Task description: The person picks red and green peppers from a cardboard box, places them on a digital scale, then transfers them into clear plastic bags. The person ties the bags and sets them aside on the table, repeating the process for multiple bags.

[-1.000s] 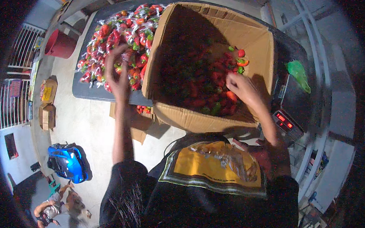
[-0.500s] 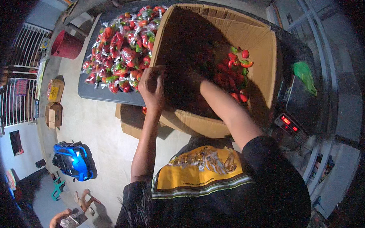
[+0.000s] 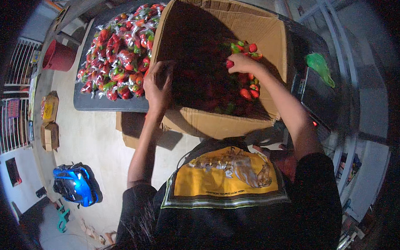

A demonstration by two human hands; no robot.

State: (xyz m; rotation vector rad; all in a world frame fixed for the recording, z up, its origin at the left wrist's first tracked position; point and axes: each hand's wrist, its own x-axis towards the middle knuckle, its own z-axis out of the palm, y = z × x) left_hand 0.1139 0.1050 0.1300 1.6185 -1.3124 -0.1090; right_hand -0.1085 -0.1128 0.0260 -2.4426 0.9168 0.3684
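Note:
A large cardboard box (image 3: 217, 123) stands on a dark table, filled with red and green peppers (image 3: 247, 89). My left hand (image 3: 158, 84) grips the box's left wall at its near corner. My right hand (image 3: 239, 62) reaches deep inside the box, fingers closed on a red pepper (image 3: 230, 64) at the top of the pile. The box's inside left half lies in deep shadow.
Several clear bags of red peppers (image 3: 116, 56) cover the table left of the box. A scale (image 3: 317, 96) with a green bag (image 3: 320, 67) stands at the right. On the floor are a red bucket (image 3: 59, 56), small cartons (image 3: 49, 119) and a blue toy car (image 3: 74, 184).
My left hand has come off the bagged peppers and onto the box's left wall. My right hand moved from the box's near right edge further in, onto the pepper pile.

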